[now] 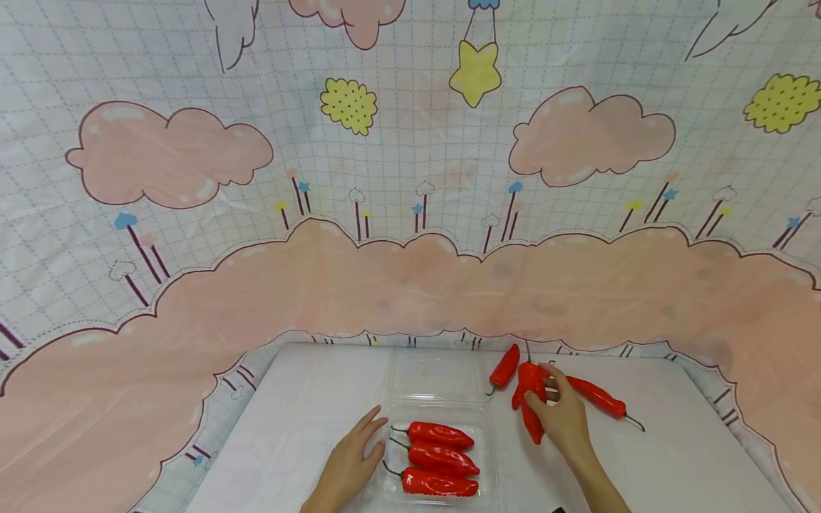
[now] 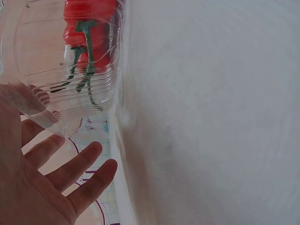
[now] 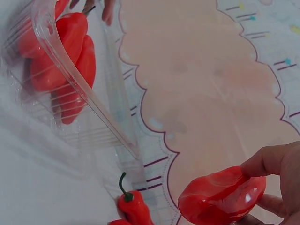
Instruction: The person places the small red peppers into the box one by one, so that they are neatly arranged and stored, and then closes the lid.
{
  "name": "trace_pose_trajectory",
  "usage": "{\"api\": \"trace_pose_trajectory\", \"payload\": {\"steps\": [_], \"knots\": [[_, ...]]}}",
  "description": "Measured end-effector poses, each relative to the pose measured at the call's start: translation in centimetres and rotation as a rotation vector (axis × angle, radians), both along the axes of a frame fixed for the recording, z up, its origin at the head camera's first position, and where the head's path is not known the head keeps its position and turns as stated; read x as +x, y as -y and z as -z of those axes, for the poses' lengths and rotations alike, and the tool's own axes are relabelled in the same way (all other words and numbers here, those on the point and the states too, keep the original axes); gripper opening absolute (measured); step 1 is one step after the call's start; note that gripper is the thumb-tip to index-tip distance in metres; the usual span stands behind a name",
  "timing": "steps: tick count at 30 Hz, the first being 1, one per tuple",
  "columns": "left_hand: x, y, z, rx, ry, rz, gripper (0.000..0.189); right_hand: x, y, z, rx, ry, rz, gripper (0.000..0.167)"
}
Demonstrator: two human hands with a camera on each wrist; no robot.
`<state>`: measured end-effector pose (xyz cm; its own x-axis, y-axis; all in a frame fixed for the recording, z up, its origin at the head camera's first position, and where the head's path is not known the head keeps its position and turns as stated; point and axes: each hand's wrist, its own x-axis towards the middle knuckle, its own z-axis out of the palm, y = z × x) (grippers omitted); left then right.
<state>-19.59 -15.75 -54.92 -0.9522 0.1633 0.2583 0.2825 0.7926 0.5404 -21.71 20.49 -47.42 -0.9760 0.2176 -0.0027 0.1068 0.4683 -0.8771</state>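
A clear plastic clamshell box (image 1: 490, 456) stands with its lid (image 1: 436, 377) folded back. Three red peppers lie side by side in it: a top one (image 1: 441, 434), a middle one (image 1: 442, 458) and a bottom one (image 1: 439, 484), stems to the left. By the box's left side is my left hand (image 1: 349, 459), fingers extended and spread; part of it shows through the plastic in the left wrist view. My right hand (image 1: 564, 417) pinches a red pepper (image 3: 220, 194) between thumb and fingers, right of the box. In the head view, it overlaps other peppers there.
Another red pepper (image 1: 504, 369) lies beside the lid. A long red pepper (image 1: 599, 397) lies to the right of my right hand, its stem toward the near right. Behind the white table (image 1: 288, 406) hangs a cloth (image 1: 398, 285) printed with clouds.
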Motion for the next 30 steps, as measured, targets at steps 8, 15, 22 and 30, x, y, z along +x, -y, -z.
{"api": "trace_pose_trajectory", "payload": {"steps": [8, 15, 22, 30], "knots": [[0.1, 0.0, -0.2, -0.005, 0.009, 0.001, 0.039, 0.2, 0.9, 0.1, -0.003, 0.004, 0.0, 0.066], [0.1, -0.1, -0.2, -0.001, 0.009, -0.005, 0.039, 0.5, 1.7, 0.1, 0.005, -0.006, -0.022, 0.063], [0.0, 0.0, -0.1, 0.016, 0.012, 0.011, 0.04, 0.6, 2.5, -0.1, 0.017, -0.014, -0.043, 0.064], [-0.1, -0.1, 0.0, 0.048, 0.009, 0.038, 0.039, 0.9, 3.2, -0.3, 0.024, -0.022, -0.05, 0.063]]}}
